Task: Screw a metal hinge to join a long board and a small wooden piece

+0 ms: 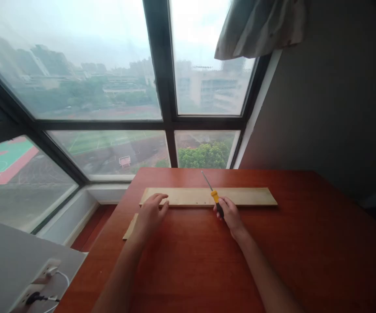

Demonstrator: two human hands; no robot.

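A long pale wooden board point(249, 197) lies crosswise on the red-brown table, with two small dark spots near its front edge. My right hand point(229, 213) is wrapped round the yellow and black handle of a screwdriver point(214, 195), whose metal shaft points up and away to the left above the board. Over the board's left end is my left hand point(152, 212), fingers apart and holding nothing; whether it touches the board I cannot tell. A smaller piece of pale wood point(130, 228) lies partly hidden beneath my left wrist.
The glossy table point(194, 269) reaches to the large windows at the back. A dark wall point(321, 95) stands on the right, and a curtain point(259, 30) hangs above. Sockets with plugs and cables point(41, 289) are at the lower left, beside the table's left edge.
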